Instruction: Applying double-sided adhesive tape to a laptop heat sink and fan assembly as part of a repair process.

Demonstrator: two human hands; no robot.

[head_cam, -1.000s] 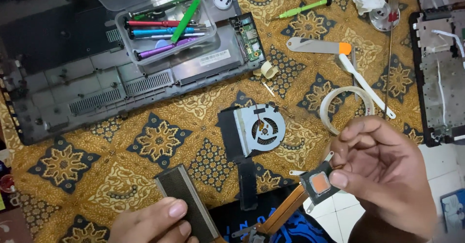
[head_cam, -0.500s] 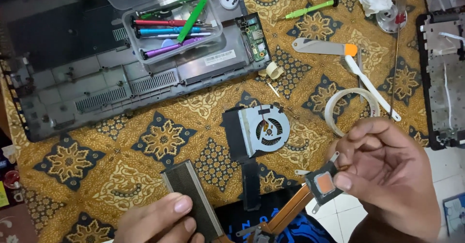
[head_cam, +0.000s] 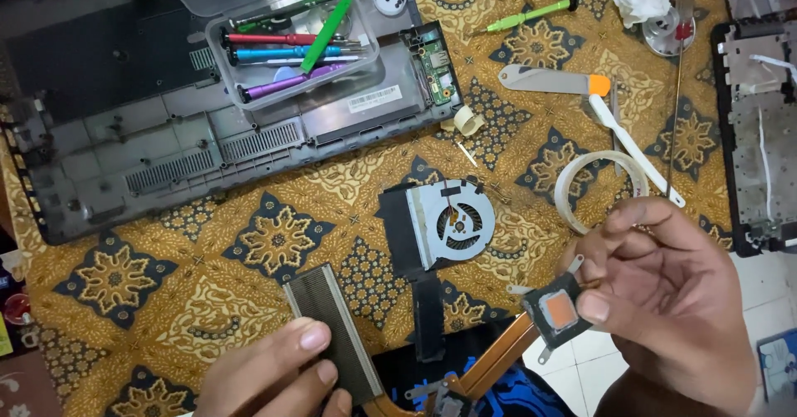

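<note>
1. Down at the bottom edge of the patterned cloth [head_cam: 274, 242], both hands are on one part: a laptop heatsink assembly. The right hand [head_cam: 672, 301] pinches the square copper contact plate [head_cam: 558, 311] between thumb and fingertips, the other fingers curled loosely, not a full fist. It's tilted so the copper face looks up, probably to get a good view of that surface.
2. The left hand [head_cam: 274, 375] has its fingers closed lightly on the finned radiator block [head_cam: 332, 334] at the other end, pressing along its side, which looks like steadying it.
3. The copper heat pipe [head_cam: 498, 359] runs between the two ends, so the whole thing sits low in front of the person, half lifted on the right side.
4. Just above, apart from both hands, the cooling fan [head_cam: 444, 222] lies flat on the cloth, blades showing.
5. Farther out: the laptop bottom case [head_cam: 166, 159] at upper left with a clear tool tray [head_cam: 290, 43] of coloured screwdrivers on it, a roll of tape [head_cam: 598, 188] right of the fan, a white spudger with an orange collar [head_cam: 618, 118], and a green screwdriver [head_cam: 531, 14] up top.
</note>
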